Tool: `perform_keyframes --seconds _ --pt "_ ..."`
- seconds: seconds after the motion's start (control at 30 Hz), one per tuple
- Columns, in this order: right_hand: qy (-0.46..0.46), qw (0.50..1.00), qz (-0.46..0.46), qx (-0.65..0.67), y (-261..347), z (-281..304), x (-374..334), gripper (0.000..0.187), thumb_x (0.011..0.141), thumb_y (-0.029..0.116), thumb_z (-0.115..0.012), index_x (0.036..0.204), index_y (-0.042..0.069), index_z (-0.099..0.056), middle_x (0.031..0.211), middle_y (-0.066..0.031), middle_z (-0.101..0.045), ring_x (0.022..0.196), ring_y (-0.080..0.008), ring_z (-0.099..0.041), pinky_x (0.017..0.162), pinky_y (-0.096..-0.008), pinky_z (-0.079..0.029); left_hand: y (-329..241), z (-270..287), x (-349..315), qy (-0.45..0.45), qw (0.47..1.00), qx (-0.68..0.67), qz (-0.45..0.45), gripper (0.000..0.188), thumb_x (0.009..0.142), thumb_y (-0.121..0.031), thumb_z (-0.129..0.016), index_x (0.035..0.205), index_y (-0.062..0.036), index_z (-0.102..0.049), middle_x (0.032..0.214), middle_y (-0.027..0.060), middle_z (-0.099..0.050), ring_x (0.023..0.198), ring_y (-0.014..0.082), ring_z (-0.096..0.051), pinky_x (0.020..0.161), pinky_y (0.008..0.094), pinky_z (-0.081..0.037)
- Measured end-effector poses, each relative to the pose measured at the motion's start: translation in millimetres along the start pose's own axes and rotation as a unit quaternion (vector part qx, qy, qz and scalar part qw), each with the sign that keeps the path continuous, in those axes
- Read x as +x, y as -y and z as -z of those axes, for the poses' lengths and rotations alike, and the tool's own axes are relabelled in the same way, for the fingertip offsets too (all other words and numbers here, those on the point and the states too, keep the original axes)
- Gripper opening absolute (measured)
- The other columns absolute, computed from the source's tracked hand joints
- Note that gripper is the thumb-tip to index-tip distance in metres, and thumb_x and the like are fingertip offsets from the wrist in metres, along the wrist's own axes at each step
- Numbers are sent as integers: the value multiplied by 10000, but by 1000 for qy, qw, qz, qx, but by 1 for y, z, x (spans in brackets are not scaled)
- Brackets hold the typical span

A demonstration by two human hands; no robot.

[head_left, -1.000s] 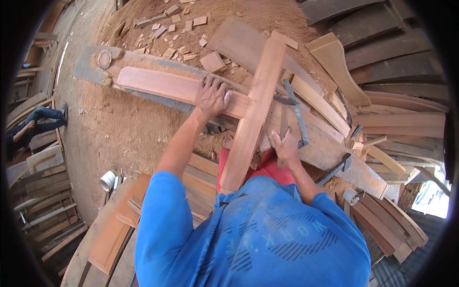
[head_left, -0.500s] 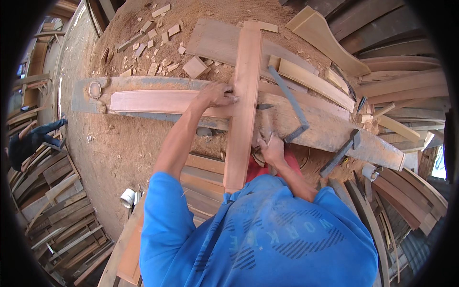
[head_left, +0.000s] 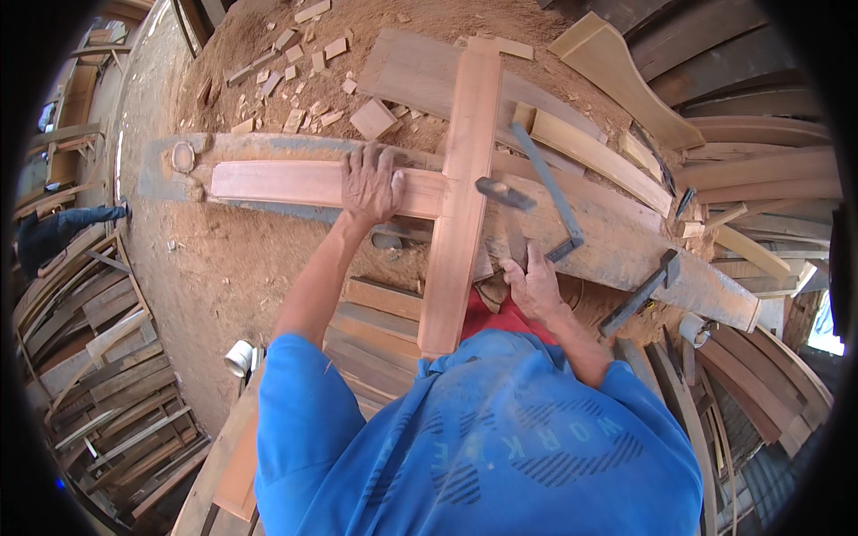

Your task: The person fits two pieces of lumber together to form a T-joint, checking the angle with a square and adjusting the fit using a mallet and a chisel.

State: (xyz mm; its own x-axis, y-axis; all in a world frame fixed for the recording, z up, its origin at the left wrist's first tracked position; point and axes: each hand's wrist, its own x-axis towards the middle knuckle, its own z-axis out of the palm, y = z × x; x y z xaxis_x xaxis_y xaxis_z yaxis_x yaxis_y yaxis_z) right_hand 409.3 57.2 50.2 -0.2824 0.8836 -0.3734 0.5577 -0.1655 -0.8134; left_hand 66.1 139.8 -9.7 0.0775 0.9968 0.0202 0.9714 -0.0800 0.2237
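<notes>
A pinkish wooden board (head_left: 277, 181) lies crosswise on a weathered plank and meets a longer upright board (head_left: 465, 116), making a cross shape. My left hand (head_left: 369, 185) grips the crosswise board left of the joint, its fingers bent over the far edge. In my right hand (head_left: 536, 286) is the handle of a hammer, its dark head (head_left: 506, 194) just right of the joint. The hammer head looks tilted and apart from the upright board. My right palm hides the handle's end.
The weathered plank (head_left: 626, 241) runs beneath the boards. On it, to the right, are a grey metal bar (head_left: 547, 183) and a dark clamp-like tool (head_left: 639, 290). Offcuts (head_left: 335, 47) litter the sawdust. A white cup (head_left: 239, 357) stands left; a person (head_left: 67, 234) is farther left.
My left hand has moved left from the joint onto the crosswise board. The hammer head has come into fuller view and turned, while my right hand has shifted slightly right and nearer me.
</notes>
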Motion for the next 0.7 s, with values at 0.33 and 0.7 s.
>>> perform_keyframes --seconds 0.33,0.7 --pt "-34 975 209 64 107 21 28 499 1043 398 -526 1239 -60 -553 881 -260 -691 815 -501 -664 738 -560 -503 8 -21 -3 3 999 40 16 618 996 -400 -462 1534 -98 -434 1580 259 -399 1496 460 -305 1227 667 -99" --pt "37 952 50 -300 48 -11 52 493 1025 413 -538 1201 -47 -518 1062 -328 -644 935 -568 -610 849 -557 -505 14 -6 21 -73 997 30 6 650 984 -374 -478 1545 -56 -396 1609 294 -330 1528 481 -218 1232 671 -47"
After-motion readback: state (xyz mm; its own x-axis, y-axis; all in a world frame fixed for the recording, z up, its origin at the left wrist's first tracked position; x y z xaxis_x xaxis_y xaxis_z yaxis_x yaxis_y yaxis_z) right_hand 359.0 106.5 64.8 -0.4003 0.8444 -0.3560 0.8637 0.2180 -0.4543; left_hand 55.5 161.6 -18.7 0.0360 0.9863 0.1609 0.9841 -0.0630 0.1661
